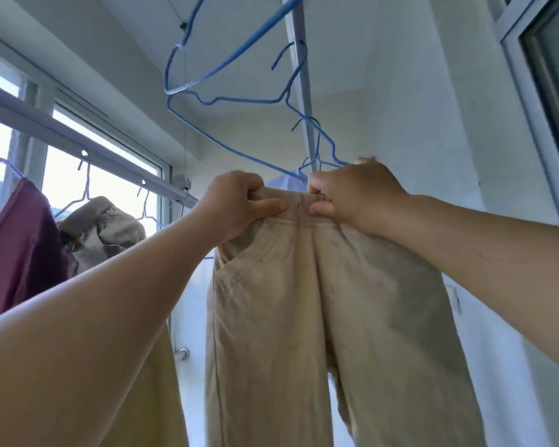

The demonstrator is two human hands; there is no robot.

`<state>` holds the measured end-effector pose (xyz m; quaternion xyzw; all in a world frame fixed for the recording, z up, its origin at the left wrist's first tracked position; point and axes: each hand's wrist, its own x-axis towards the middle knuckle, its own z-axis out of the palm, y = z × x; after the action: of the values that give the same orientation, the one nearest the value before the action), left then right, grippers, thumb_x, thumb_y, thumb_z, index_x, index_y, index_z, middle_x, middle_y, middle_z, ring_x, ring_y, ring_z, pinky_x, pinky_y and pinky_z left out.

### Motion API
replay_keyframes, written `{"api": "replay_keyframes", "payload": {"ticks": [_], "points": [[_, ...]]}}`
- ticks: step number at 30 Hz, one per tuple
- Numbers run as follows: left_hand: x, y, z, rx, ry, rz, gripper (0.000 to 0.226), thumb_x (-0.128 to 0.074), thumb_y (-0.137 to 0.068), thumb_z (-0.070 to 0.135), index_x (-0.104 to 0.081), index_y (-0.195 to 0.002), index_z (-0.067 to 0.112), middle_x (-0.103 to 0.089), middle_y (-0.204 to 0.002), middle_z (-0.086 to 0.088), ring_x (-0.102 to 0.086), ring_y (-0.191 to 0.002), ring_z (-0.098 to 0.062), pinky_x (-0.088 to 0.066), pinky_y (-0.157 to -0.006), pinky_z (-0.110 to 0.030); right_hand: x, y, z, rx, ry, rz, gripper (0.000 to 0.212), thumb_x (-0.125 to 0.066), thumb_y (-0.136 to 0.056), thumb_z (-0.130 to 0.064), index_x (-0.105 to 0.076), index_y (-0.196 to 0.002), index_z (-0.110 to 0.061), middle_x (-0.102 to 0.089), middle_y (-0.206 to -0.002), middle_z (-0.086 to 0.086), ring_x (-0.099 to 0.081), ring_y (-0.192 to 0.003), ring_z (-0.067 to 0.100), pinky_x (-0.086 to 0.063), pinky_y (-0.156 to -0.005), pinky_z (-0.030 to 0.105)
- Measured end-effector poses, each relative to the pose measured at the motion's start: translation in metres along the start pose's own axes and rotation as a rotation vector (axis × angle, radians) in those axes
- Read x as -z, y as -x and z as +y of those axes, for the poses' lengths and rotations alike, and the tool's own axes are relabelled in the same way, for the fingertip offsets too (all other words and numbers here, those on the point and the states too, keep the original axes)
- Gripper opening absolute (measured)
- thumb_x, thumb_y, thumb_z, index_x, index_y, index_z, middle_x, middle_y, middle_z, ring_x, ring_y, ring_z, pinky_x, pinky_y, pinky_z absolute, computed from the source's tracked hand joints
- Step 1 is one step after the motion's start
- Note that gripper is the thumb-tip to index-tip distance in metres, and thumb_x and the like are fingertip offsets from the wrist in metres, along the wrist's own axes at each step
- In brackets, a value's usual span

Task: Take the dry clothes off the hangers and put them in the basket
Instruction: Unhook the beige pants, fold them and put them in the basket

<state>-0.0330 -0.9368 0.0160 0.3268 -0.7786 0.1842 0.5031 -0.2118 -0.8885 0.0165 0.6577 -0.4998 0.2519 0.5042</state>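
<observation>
At frame centre I see my 2 arms raised, left hand (239, 201) and right hand (352, 191) each pinching the beige trousers (320, 301) at the waistband.

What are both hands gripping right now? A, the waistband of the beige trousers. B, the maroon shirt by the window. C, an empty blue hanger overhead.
A: the left hand and right hand both pinch the waistband of the beige trousers.
</observation>
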Motion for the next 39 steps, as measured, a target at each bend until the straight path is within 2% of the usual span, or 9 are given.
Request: {"api": "replay_keyframes", "payload": {"ticks": [6, 11, 18, 20, 24, 27, 31, 34, 39], "points": [[-0.013, 0.027, -0.001, 0.022, -0.031, -0.115, 0.048, -0.071, -0.078, 0.031, -0.030, -0.059, 0.014, -0.031, -0.061, 0.001, -0.028, -0.055, -0.013, -0.027, -0.050, -0.017, -0.028, 0.048, -0.002, -0.069, -0.408, -0.225, 0.026, -0.058, -0.085, -0.048, -0.048, -0.079, -0.024, -0.053, -0.074, -0.009, -0.050, -0.075, 0.012, -0.034, -0.064, 0.031], [-0.017, 0.065, -0.003, -0.013, -0.082, -0.186, 0.046, -0.074, -0.076, 0.028, -0.035, -0.057, 0.012, -0.035, -0.069, 0.003, -0.035, -0.063, -0.015, -0.030, -0.057, -0.008, -0.043, 0.095, -0.008, -0.069, -0.435, -0.457, 0.047, -0.064, -0.076, -0.056, -0.040, -0.058, -0.020, -0.047, -0.061, -0.006, -0.042, -0.060, 0.006, -0.030, -0.057, 0.028], [-0.015, 0.137, -0.002, 0.050, -0.105, -0.272, 0.043, -0.077, -0.072, 0.024, -0.063, -0.096, -0.008, -0.057, -0.105, -0.017, -0.046, -0.101, -0.019, -0.027, -0.078, -0.016, -0.055, 0.160, -0.010, -0.098, -0.687, -0.429, 0.050, -0.071, -0.069, -0.053, -0.066, -0.077, -0.004, -0.054, -0.100, -0.006, -0.050, -0.097, 0.012, -0.039, -0.089, 0.031], [-0.012, 0.159, 0.004, 0.132, -0.099, -0.310, 0.039, -0.076, -0.073, 0.027, -0.064, -0.097, -0.001, -0.058, -0.103, -0.009, -0.049, -0.092, -0.016, -0.031, -0.075, -0.018, -0.054, 0.173, -0.012, -0.153, -0.826, -0.553, 0.055, -0.070, -0.068, -0.054, -0.062, -0.078, -0.001, -0.059, -0.088, 0.000, -0.056, -0.083, 0.014, -0.044, -0.079, 0.031], [-0.006, 0.196, 0.015, 0.307, -0.077, -0.443, 0.028, -0.074, -0.075, 0.029, -0.057, -0.078, 0.007, -0.056, -0.076, -0.007, -0.045, -0.062, -0.013, -0.034, -0.055, -0.018, -0.050, 0.195, -0.020, -0.232, -1.058, -0.676, 0.041, -0.074, -0.074, -0.037, -0.043, -0.056, -0.018, -0.037, -0.051, -0.012, -0.035, -0.048, 0.002, -0.029, -0.053, 0.020], [0.000, 0.223, 0.023, 0.436, -0.097, -0.527, 0.027, -0.072, -0.077, 0.028, -0.047, -0.069, 0.022, -0.048, -0.067, 0.003, -0.043, -0.059, -0.009, -0.031, -0.052, -0.022, -0.047, 0.211, -0.028, -0.290, -1.213, -0.651, 0.015, -0.076, -0.075, -0.024, -0.062, -0.074, -0.018, -0.056, -0.061, -0.013, -0.051, -0.058, -0.002, -0.039, -0.058, 0.010], [0.009, 0.257, 0.032, 0.622, 0.065, -0.538, 0.018, -0.073, -0.078, 0.020, -0.055, -0.080, 0.022, -0.059, -0.076, 0.001, -0.054, -0.069, -0.014, -0.042, -0.058, -0.024, -0.055, 0.226, -0.044, -0.435, -1.277, -0.603, 0.034, -0.075, -0.077, -0.024, -0.058, -0.106, -0.020, -0.065, -0.089, 0.000, -0.062, -0.079, 0.010, -0.050, -0.071, 0.020], [0.013, 0.281, 0.043, 0.854, 0.303, -0.451, 0.026, -0.072, -0.077, 0.016, -0.060, -0.099, 0.019, -0.064, -0.094, -0.008, -0.062, -0.083, -0.023, -0.053, -0.077, -0.037, -0.061, 0.232, -0.060, -0.532, -1.248, -0.601, 0.033, -0.076, -0.075, -0.029, -0.059, -0.103, -0.021, -0.062, -0.095, -0.001, -0.062, -0.094, 0.018, -0.050, -0.085, 0.033], [0.003, 0.313, 0.061, 1.165, 0.562, -0.226, 0.034, -0.069, -0.081, 0.020, -0.059, -0.113, 0.016, -0.064, -0.101, -0.008, -0.065, -0.091, -0.020, -0.056, -0.081, -0.036, -0.062, 0.248, -0.094, -0.691, -1.245, -0.614, 0.038, -0.074, -0.077, -0.027, -0.060, -0.108, -0.011, -0.063, -0.103, 0.003, -0.059, -0.096, 0.018, -0.046, -0.079, 0.025]]}}
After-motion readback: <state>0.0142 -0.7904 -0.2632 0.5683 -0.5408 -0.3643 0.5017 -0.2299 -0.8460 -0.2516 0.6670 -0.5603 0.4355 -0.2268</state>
